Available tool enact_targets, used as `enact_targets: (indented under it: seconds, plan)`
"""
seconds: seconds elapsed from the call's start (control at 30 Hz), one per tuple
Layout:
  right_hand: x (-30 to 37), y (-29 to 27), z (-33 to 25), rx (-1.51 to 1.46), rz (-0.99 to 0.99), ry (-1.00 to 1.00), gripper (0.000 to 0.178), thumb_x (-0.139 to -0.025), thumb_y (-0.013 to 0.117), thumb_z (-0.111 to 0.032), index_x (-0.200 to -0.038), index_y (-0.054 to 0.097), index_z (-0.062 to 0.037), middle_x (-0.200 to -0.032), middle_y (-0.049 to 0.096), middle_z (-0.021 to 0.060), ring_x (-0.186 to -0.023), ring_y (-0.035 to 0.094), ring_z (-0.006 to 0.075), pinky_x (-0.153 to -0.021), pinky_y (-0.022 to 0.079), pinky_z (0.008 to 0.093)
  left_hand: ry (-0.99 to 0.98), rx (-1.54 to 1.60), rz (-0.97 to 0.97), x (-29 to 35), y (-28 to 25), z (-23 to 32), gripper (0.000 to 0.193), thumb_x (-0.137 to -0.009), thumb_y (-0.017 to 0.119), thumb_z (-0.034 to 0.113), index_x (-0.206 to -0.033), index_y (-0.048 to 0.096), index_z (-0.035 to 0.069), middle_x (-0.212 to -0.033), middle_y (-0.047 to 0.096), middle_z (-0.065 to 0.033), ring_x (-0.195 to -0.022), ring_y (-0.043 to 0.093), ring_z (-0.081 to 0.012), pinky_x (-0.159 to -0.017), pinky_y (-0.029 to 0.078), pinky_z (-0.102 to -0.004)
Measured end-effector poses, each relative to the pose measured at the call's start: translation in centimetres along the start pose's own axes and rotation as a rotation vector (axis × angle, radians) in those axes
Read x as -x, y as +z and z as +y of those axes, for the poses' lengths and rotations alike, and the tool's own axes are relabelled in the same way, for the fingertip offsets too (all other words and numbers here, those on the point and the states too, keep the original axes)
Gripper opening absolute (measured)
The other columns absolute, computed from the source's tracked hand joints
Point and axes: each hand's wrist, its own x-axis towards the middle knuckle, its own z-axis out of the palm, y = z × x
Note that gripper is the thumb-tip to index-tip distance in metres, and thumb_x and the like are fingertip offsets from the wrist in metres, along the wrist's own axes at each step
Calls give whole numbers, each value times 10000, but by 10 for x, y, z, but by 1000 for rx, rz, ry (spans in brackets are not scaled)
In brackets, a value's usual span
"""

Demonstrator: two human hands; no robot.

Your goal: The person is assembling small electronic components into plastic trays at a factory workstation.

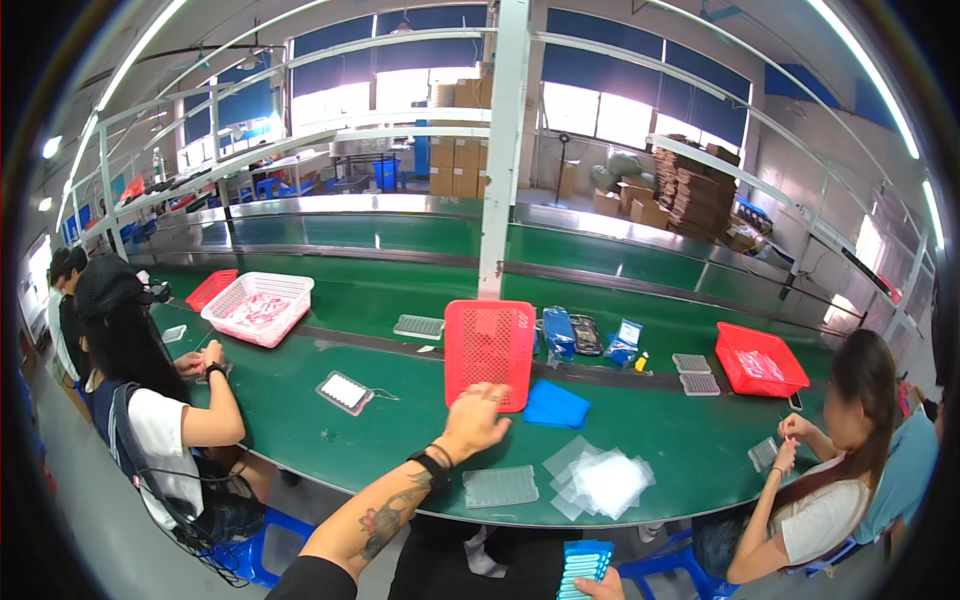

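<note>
My left hand (476,418) is at the near rim of a red perforated plastic basket (490,345), its fingers bent over the rim. The basket's inside faces me, its far end looks raised, and nothing shows in it. Low at the picture's edge, my right hand (602,586) holds a blue pack (584,570) with a row of pale, slim tube-like pieces. Below my left hand lies a clear ribbed plastic tray (500,487). To its right spreads a loose pile of clear plastic bags (607,482). A folded blue sheet (556,404) lies beside the basket.
The green table (420,450) curves along its near edge. Blue packets (558,334) and a small yellow bottle (641,361) are right of the basket. A white basket (258,310) and another red basket (762,360) hold small packets. Co-workers sit at left and right. A white post (497,200) rises behind.
</note>
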Motion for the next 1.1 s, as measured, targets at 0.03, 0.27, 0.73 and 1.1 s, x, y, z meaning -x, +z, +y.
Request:
enact_targets:
  seconds: [0.03, 0.27, 0.73, 1.1]
  plan:
    - [-1, -1, -1, 5, 2, -6, 313, -776, 629, 88, -1082, 611, 27, -956, 675, 87, -839, 656, 185, -743, 529, 312, 104, -50, -110, -15, 3, 15, 675, -699, 747, 213, -1305, 482, 80, -1208, 550, -179, -1141, 532, -351, -946, 447, -456]
    - [3, 11, -17, -21, 16, -30, 251, -787, 626, 51, -1036, 635, 16, -899, 682, 65, -772, 655, 156, -695, 522, 294, 382, -648, -531, -94, 79, 62, 884, -733, 710, 224, -1503, 277, 190, -1472, 386, -185, -1388, 333, -328, -1163, 174, -472]
    - [-12, -10, -20, -98, -59, 99, 241, -807, 619, 39, -1045, 638, 12, -906, 682, 61, -773, 658, 158, -697, 531, 298, 38, -498, -841, -116, 85, 62, 761, -583, 775, 115, -1292, 503, 158, -1076, 638, -125, -1005, 646, -306, -781, 465, -432]
    - [-6, 17, -5, -10, -255, 134, 295, -779, 668, -13, -1067, 610, 13, -923, 670, 57, -775, 642, 141, -699, 518, 290, 70, -117, -537, 37, -15, 75, 942, -694, 747, 464, -1430, 353, 27, -1247, 533, -211, -1159, 528, -374, -981, 424, -464]
